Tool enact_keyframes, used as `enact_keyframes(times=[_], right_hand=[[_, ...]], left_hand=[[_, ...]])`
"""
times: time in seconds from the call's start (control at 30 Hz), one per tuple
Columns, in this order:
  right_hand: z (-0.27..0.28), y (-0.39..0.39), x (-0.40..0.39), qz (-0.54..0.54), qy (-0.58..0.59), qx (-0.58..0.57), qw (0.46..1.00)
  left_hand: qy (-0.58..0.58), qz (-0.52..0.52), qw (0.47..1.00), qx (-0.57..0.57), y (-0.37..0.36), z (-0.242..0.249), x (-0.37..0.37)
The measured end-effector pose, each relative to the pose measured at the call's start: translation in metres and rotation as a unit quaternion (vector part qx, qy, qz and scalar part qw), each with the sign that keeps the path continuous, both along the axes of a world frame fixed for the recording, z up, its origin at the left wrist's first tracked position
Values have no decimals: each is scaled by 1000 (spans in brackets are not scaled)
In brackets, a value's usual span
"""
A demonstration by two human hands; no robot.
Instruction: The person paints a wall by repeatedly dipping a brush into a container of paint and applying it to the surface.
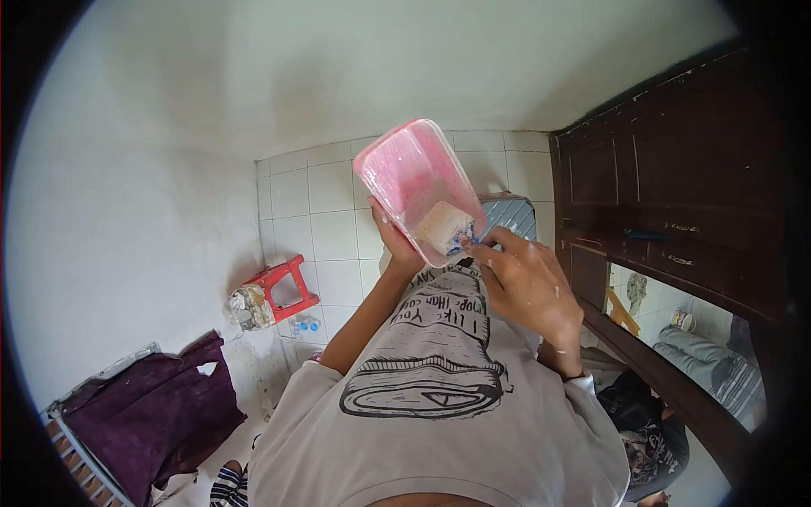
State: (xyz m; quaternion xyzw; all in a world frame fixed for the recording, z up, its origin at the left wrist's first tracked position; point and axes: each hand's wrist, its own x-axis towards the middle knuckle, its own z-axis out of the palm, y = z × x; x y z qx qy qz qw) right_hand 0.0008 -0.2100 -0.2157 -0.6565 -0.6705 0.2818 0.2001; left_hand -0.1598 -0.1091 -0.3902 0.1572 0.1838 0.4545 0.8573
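A pink plastic tray (397, 160), smeared with white paint, is tilted in front of my chest. My left hand (394, 238) grips it from below along its left side, with part of the fingers hidden under it. My right hand (530, 283), speckled with paint, is closed around the blue handle of a wide paintbrush (445, 225). The brush's pale, paint-coated bristles lie inside the lower end of the tray.
A pale wall (355, 76) rises ahead above white tiles (331, 188). At left are a red plastic stool (296, 283) and a purple cloth (152, 414). A dark wooden cabinet (676, 160) and a mirror (667, 308) stand at right.
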Motion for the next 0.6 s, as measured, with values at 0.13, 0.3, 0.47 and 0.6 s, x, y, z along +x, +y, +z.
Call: enact_keyframes(times=[0.13,0.3,0.47,0.6], right_hand=[[-22,4,-2,11,-29,-18,999],[-7,2,-2,-19,21,5,1000],[-24,9,2,-6,-5,20,1000],[-2,6,7,-43,27,13,999]], left_hand=[[136,24,989,50,2,-8,4],[53,12,998,-27,11,3,-1],[90,2,996,10,8,0,5],[30,3,999,29,14,12,2]])
